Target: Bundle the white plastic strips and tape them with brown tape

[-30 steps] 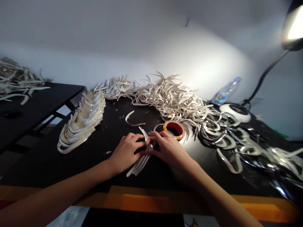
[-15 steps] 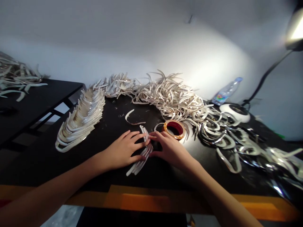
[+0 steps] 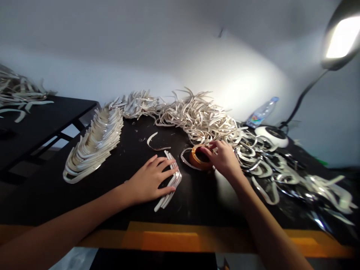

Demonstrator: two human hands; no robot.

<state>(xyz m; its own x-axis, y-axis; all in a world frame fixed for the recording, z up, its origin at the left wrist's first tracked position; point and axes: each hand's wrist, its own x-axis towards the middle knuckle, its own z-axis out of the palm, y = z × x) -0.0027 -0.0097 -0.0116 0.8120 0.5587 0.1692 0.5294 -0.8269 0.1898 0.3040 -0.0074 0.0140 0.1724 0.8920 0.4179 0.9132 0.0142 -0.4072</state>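
Note:
My left hand lies with its fingers spread over a small bundle of curved white strips on the black table, its fingertips resting on them. To the right, my right hand grips the far right rim of an amber roll of tape, thumb at its opening and fingers partly hidden. The roll looks tilted. Beside it a thin curved strip lies on the table. Behind the bundle is a single loose curved strip.
A long nested row of curved white strips lies at the left, with a tangled heap at the back. Glossy looped pieces spread to the right. A plastic bottle leans near the lamp. Orange tape runs along the front edge.
My right hand has left the strip bundle and moved right to the tape roll, taking hold of its rim. My left hand stays on the strips. The view has shifted slightly.

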